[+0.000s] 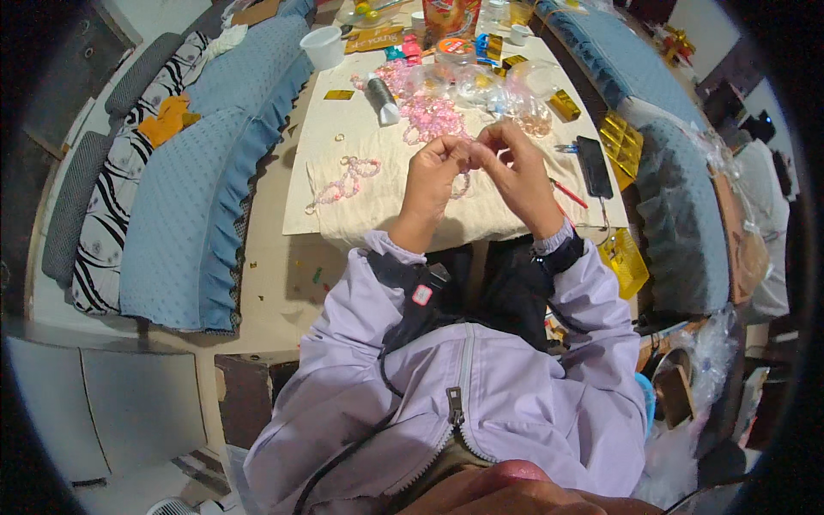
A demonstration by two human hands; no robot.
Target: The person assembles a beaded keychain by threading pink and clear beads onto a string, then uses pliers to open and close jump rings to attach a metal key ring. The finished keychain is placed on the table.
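Observation:
My left hand (pixel 432 176) and my right hand (pixel 521 176) meet over the near part of the table, thumbs and fingertips pinched together. From between them hangs a small loop of pink beads, a beaded strand (pixel 462 185). The exact spot where the fingers grip it is hidden by the fingertips. Just beyond the hands lies a heap of pink beads (pixel 432 116). To the left, finished-looking beaded bracelets (pixel 348 180) rest on a cream cloth (pixel 386 216), with a small gold ring (pixel 339 137) above them.
A dark spool of thread (pixel 382 100) lies left of the heap; transparent bags (pixel 476 86) sit behind. Right of my hands are a red pen (pixel 570 194) and a black phone (pixel 594 167). A white tub (pixel 323 47) stands far left. Blue-covered sofas (pixel 184 215) flank the table.

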